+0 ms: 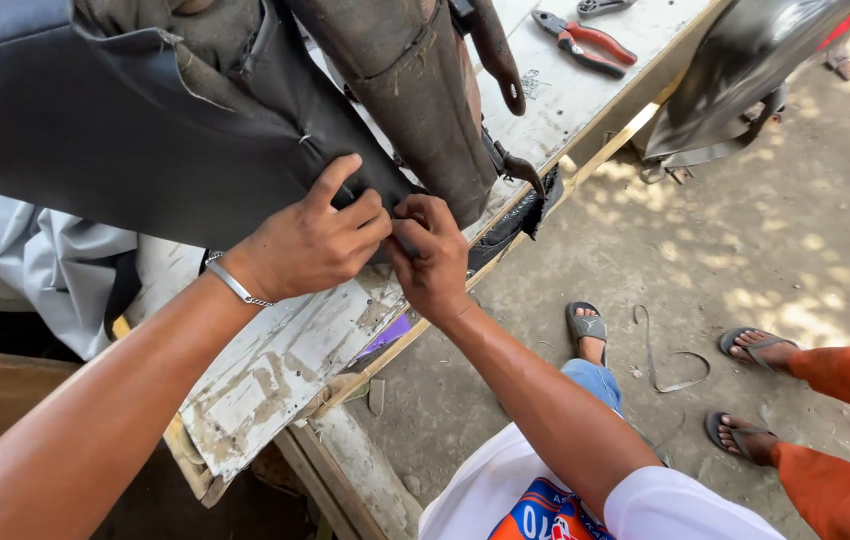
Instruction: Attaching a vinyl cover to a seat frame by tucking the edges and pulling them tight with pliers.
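Left hand (pixel 310 240): fingers curled, index finger stretched out – it presses down on the edge of the dark cover (pixel 135 130).
Right hand (pixel 432 255): closed in a pinch on the same edge, touching the left hand's fingertips.
Dark cover: a sheet of dark material lying across the tabletop (pixel 275 365), its lower edge under both hands.
Brown seat part (pixel 425 110): worn and upright, just beside the cover, above the right hand.
Pliers (pixel 585 42): red-handled, on the tabletop well beyond the cover.
Grey cloth (pixel 40 255): bunched on the near side of the cover, by the left wrist.
Another person – feet in sandals (pixel 760 345) on the ground, well apart from the tabletop.
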